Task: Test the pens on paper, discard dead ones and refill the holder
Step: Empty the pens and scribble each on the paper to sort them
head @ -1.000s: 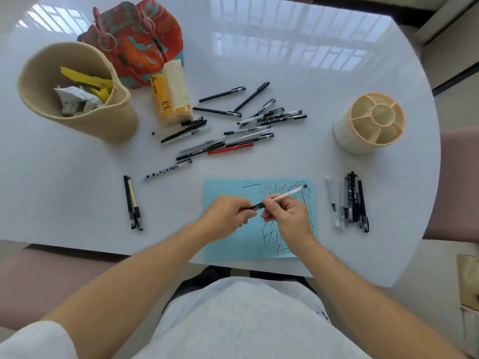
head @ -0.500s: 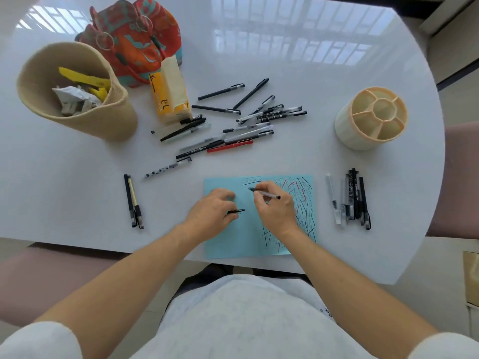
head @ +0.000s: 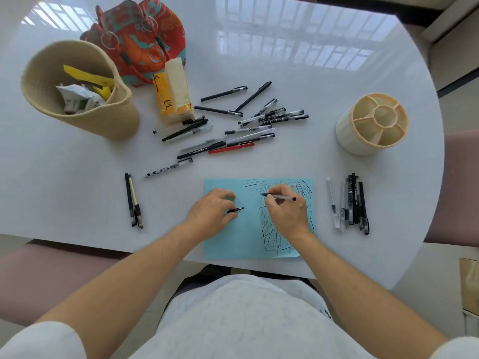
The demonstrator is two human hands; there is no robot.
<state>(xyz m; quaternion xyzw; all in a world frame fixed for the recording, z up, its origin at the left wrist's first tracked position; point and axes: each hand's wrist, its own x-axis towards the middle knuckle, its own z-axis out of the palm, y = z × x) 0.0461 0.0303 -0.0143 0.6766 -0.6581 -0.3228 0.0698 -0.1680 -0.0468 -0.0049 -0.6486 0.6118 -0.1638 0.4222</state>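
Note:
A light blue sheet of paper (head: 233, 244) covered in scribbles lies at the table's near edge. My right hand (head: 287, 213) grips a clear pen (head: 281, 197) with its tip on the paper's upper middle. My left hand (head: 211, 216) rests on the left half of the sheet and holds the black pen cap (head: 236, 210). A loose pile of pens (head: 233, 125) lies beyond the paper. The cream divided holder (head: 373, 124) stands empty at the right. Several pens (head: 350, 203) lie in a row right of the paper, two pens (head: 133, 200) to its left.
A woven beige basket (head: 77, 92) with crumpled waste stands at the far left. Behind it is an orange patterned bag (head: 140, 40), and a yellow tissue pack (head: 172, 94) beside it. The white table's curved edge (head: 414, 255) runs close on the right and near side.
My hands pulled the cap off the pen. The left hand settled on the paper with the cap, and the right hand brought the pen tip down onto the sheet.

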